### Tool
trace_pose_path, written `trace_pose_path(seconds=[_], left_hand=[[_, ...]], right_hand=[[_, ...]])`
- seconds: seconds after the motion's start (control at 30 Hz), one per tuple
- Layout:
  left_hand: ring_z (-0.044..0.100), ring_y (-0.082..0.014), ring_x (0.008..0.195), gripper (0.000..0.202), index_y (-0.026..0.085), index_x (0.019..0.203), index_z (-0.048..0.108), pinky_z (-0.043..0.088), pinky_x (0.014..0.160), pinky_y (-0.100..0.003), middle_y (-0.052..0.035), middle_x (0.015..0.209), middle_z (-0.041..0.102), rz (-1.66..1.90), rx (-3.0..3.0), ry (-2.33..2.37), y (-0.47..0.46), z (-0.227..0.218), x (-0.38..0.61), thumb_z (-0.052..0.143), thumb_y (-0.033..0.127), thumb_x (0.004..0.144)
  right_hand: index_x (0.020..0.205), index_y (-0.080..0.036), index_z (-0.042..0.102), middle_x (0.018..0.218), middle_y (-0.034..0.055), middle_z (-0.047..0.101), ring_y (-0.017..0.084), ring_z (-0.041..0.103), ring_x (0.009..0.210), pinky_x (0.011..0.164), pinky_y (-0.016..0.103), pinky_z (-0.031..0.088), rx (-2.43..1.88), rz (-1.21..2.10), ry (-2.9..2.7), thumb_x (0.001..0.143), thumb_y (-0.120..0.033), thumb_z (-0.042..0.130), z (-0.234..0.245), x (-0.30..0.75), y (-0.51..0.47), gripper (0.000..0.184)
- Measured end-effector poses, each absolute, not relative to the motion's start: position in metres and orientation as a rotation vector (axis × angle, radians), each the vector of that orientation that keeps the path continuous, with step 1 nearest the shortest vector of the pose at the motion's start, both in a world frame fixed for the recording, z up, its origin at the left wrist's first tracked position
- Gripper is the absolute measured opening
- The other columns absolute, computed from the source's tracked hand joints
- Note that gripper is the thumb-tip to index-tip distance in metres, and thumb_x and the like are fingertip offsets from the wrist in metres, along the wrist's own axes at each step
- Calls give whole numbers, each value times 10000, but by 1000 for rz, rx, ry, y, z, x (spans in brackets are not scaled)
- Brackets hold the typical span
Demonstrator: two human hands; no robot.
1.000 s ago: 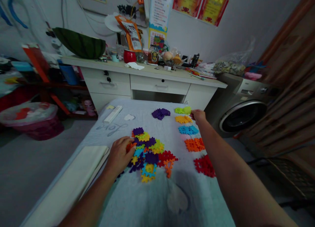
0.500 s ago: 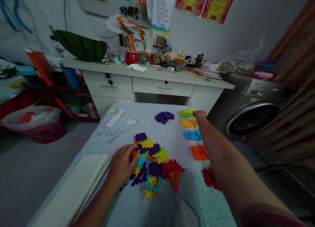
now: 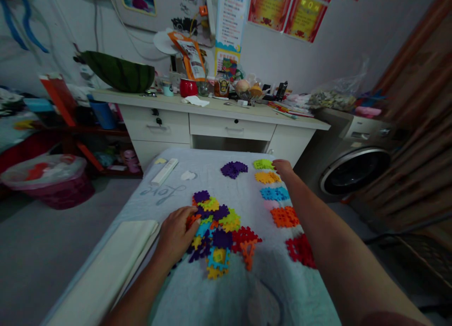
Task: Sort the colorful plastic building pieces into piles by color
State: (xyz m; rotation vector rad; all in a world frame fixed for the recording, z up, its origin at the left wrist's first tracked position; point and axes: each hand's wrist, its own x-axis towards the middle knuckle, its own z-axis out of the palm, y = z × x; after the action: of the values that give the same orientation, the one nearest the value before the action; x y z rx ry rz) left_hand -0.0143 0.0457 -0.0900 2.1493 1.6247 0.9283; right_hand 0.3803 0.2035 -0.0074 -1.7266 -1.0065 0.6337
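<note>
Many interlocking plastic tiles (image 3: 222, 239)
Left hand (image 3: 177, 232), fingers curled, at an orange tile (image 3: 191, 220); right hand (image 3: 284, 167) beside lime-green tiles (image 3: 263, 164); I cannot tell if either grips.

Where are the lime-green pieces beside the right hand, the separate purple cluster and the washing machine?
Lime-green interlocking pieces (image 3: 263, 164): head view, middle of the group.
Purple interlocking-piece cluster (image 3: 233, 168): head view, middle of the cluster.
Front-loading washing machine (image 3: 355, 170): head view, on its front.

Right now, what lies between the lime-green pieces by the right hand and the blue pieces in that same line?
In the head view, the yellow-orange pieces lie between the lime-green pieces and the blue pieces.
</note>
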Motion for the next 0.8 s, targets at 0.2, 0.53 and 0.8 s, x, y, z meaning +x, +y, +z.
trace_pose_path(seconds=[0.2,0.53,0.8], left_hand=[[611,-252,1086,320,206,1074,635,454,971,-419,-83,1146,677,946,2131,1576,43,-85,-11,494,412,873],[615,-244,1058,275,210,1043,639,463,949,-403,-78,1117,675,952,2131,1549,40,-79,-10,488,368,876],[622,-250,1067,253,222,1037,647,464,955,-407,-72,1118,686,962,2149,1560,42,-81,-10,522,323,841]], right_hand=[[830,-150,663,729,17,679,89,584,593,505,164,406,-1604,869,-1334,740,-124,654,-3,318,187,94],[1129,-174,678,1162,89,684,206,635,990,876,315,473,-1223,721,-2534,725,-161,735,-32,178,156,408],[941,-171,718,912,30,713,148,612,808,744,236,434,-1229,754,-2423,832,-162,618,-43,170,157,148]])
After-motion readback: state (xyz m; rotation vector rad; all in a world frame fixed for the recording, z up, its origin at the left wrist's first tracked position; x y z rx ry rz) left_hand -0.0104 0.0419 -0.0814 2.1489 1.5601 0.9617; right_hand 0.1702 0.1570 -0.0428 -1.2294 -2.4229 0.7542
